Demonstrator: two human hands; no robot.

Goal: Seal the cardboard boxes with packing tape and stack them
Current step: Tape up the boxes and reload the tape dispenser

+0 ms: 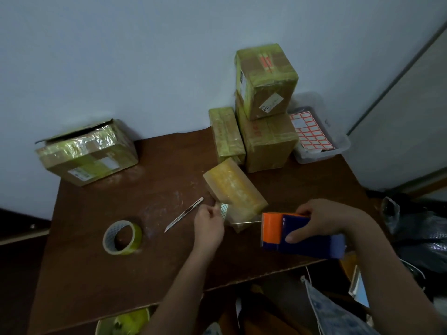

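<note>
A scuffed brown desk (108, 262) is set against a pale wall (121, 56). Near its centre, a tape-wrapped box (235, 189) is pinched at its near end by the left hand (209, 224). Just right of the box, a tape dispenser (302, 235) is grasped by the right hand (321, 220). Left of the box lie a knife (183, 213) and tape roll (122, 236); behind it, sealed boxes (266, 105) are stacked.

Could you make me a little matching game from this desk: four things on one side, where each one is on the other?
Things:
1. tape roll
2. knife
3. tape dispenser
4. label sheet

Places:
A. in the clear tub
B. held in the right hand
C. lying flat, just left of the left hand
D. standing alone near the table's front left

Pairs: 1-D, 2-C, 3-B, 4-A
</note>
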